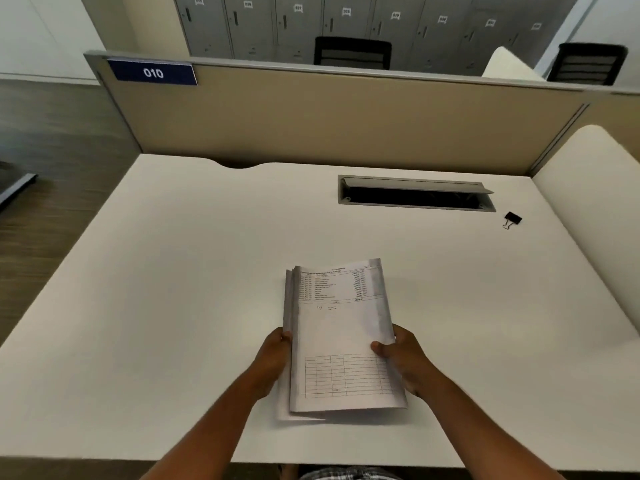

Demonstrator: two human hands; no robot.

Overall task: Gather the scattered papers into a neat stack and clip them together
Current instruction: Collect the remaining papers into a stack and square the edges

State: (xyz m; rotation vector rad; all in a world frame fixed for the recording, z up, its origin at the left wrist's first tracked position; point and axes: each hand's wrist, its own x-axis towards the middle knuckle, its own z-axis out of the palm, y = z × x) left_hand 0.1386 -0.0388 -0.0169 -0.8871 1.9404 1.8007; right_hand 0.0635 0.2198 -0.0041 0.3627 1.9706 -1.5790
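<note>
Papers (341,337) gripped between both hands, clip (512,220) apart

Both forearms reach forward, left hand (273,358) and right hand (405,362) curled, thumbs uppermost, facing each other.

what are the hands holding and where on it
Both hold the stack of papers: the left hand on its left edge, the right hand on its right edge.

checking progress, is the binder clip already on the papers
No, the binder clip lies alone on the desk near the cable slot, apart from the papers held by the left hand and right hand.
</note>
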